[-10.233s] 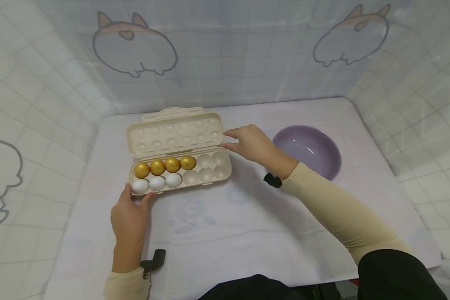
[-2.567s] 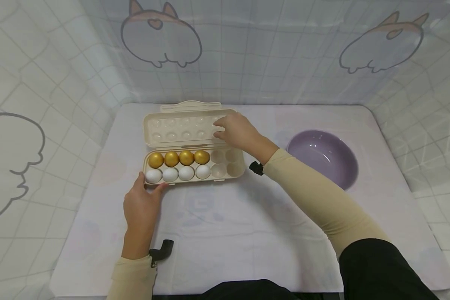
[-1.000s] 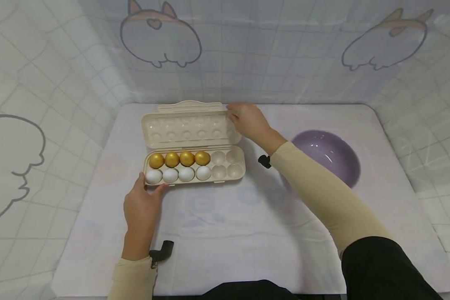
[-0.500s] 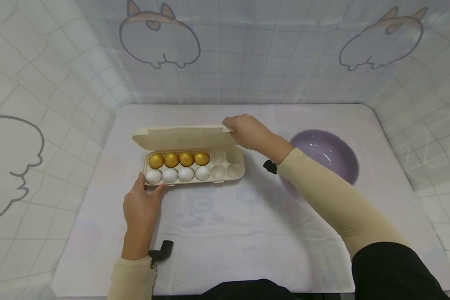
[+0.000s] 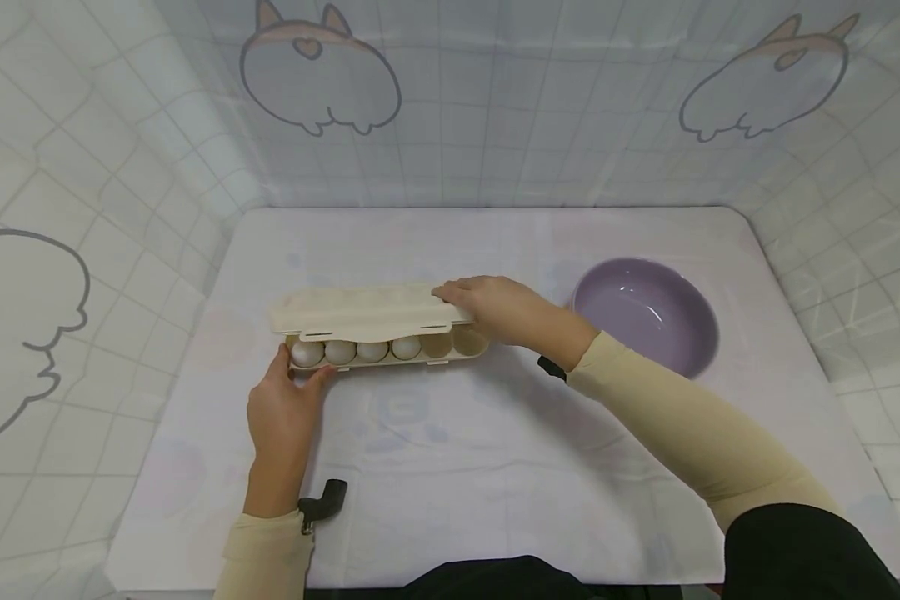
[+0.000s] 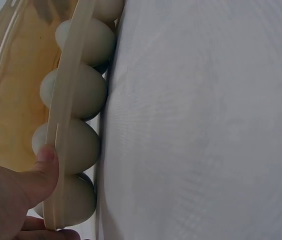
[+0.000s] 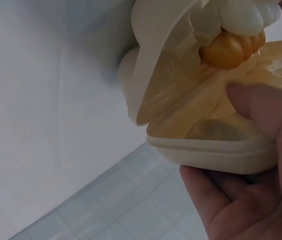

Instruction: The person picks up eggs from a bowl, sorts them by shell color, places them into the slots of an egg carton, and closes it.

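A cream plastic egg carton (image 5: 459,357) lies on the table, its lid (image 5: 367,310) tilted forward and partly down over the tray. My right hand (image 5: 510,308) grips the lid's right end; in the right wrist view the thumb (image 7: 266,105) is inside the lid and the fingers lie against its outside. My left hand (image 5: 279,421) holds the tray's front left corner, thumb (image 6: 45,167) on the rim. Several white eggs (image 5: 340,352) fill the front row from the left, with bare cups at the right. Golden eggs (image 7: 223,52) show in the right wrist view; the lid hides them in the head view.
To the right stands a purple bowl (image 5: 645,317), close behind the right forearm. A pale cloth (image 5: 450,483) covers the table. Tiled-pattern sheeting (image 5: 495,108) with cartoon animals rises behind the table and at both sides.
One more white egg sits in the front row than ten seconds ago. My right hand has since taken the lid, raised it, and swung it forward and down. The left hand stays at the corner.
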`<state>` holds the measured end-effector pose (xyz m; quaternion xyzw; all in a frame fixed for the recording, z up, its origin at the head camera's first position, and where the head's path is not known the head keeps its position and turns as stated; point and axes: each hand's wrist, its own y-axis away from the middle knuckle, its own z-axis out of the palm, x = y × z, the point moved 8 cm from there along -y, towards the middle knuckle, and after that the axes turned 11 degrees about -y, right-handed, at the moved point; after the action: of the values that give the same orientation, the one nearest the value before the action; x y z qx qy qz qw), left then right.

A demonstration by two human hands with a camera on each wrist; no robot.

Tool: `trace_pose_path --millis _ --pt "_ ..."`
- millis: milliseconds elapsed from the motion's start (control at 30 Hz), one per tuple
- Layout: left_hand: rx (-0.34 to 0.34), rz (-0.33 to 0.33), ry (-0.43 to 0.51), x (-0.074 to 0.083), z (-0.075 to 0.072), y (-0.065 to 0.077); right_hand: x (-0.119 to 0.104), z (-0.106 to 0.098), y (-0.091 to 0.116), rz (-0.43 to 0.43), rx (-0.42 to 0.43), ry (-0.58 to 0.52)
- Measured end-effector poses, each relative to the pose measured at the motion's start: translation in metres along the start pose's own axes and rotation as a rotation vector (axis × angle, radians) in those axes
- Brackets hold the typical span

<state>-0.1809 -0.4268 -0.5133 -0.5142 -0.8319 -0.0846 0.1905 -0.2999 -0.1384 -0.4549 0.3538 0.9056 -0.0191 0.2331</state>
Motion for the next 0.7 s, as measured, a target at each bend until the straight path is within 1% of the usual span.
trace_pose_path --millis 100,200,267,300,400,467,533,600,700 --pt "-0.008 -0.008 0.01 0.0 0.0 0.0 -0.001 0.006 0.006 0.006 -0.036 0.032" --pt "0.005 0.002 0.018 0.001 0.001 0.001 -0.004 0.012 0.012 -0.027 -0.012 0.057" --pt "0.027 0.014 0.025 0.002 0.001 0.001 -0.008 0.015 0.016 -0.081 0.045 0.099" --pt "0.041 0.016 0.027 0.002 0.001 0.001 -0.011 0.017 0.018 -0.117 0.082 0.138" --pt "0.075 0.02 0.03 0.001 0.0 0.001 -0.019 0.025 0.023 -0.211 0.191 0.291" --pt "0.083 0.013 0.029 0.0 0.001 0.0 -0.023 0.029 0.025 -0.241 0.242 0.369" --pt "0.082 0.008 0.028 0.0 0.001 -0.001 -0.024 0.034 0.025 -0.245 0.266 0.414" --pt "0.075 0.003 0.032 -0.001 0.002 -0.002 -0.024 0.037 0.025 -0.235 0.271 0.425" --pt "0.05 -0.016 0.034 -0.003 0.004 -0.003 -0.021 0.041 0.023 -0.21 0.255 0.426"
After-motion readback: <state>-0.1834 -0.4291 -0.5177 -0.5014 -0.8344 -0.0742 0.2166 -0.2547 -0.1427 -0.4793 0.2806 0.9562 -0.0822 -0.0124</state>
